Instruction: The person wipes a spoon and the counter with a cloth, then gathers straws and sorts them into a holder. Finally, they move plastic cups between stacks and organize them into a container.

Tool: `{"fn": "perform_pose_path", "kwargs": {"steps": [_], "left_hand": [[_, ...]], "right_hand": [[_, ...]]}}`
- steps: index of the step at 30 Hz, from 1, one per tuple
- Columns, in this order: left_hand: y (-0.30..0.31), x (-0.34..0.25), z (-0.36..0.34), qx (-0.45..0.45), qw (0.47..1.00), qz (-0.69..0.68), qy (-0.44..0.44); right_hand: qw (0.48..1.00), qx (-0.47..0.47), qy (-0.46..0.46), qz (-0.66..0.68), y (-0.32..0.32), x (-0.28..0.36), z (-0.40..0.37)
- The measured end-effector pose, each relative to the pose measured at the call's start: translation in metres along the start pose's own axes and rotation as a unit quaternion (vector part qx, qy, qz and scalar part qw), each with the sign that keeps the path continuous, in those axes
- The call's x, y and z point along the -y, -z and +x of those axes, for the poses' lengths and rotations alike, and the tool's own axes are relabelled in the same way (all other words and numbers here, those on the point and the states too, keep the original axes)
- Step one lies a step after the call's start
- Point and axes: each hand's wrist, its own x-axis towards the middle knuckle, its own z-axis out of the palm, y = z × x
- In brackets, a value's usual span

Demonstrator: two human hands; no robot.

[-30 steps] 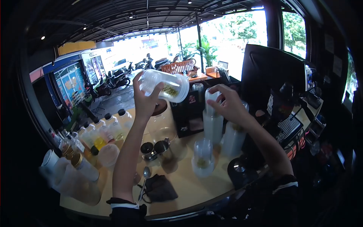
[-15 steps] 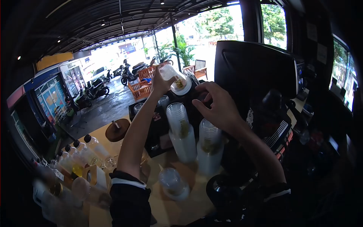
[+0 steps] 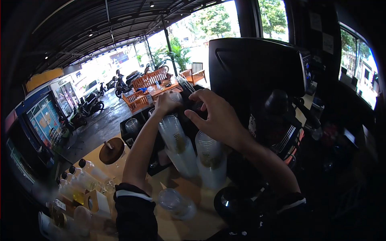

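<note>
My left hand (image 3: 165,103) grips a clear plastic cup (image 3: 175,96), partly hidden by the fingers, just beyond the left cup stack. My right hand (image 3: 217,116) hangs over the right stack with thumb and forefinger apart; the other fingers are curled and no held item shows. The left stack of clear cups (image 3: 177,146) leans slightly, a printed mark on its side. Beside it stands the right stack (image 3: 210,160). Nearer to me, a smaller group of clear cups (image 3: 177,203) rests on the wooden counter (image 3: 167,229).
Black-capped bottles (image 3: 94,170) line the counter's left side, near a round brown wooden lid (image 3: 111,150). A large black machine (image 3: 257,66) rises at the back right. A dark caddy (image 3: 130,127) sits behind my left forearm. Motorbikes and wooden benches are outside.
My left hand has lowered the cup from its raised, tilted position to behind the left stack. My right hand stays spread close by. The whole view has shifted slightly.
</note>
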Motion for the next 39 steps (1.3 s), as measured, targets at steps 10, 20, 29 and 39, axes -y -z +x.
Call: {"fn": "perform_pose_path", "kwargs": {"steps": [10,20,29,39], "left_hand": [[-0.004,0.015,0.008,0.168,0.985,-0.036,0.010],[0.093,0.013,-0.094,-0.083,0.981,-0.116,-0.130],[0.119,-0.024,-0.325,-0.068,0.972,-0.215,-0.060],[0.024,0.008,-0.425,0.127,0.958,-0.256,0.027]], "right_hand": [[0.998,0.050,-0.031,0.018,0.013,0.009,-0.010],[0.993,0.089,0.019,0.079,-0.008,0.043,-0.036],[0.925,0.186,-0.149,0.296,-0.070,0.059,-0.156],[0.914,0.228,-0.111,0.315,-0.111,0.055,-0.233]]}}
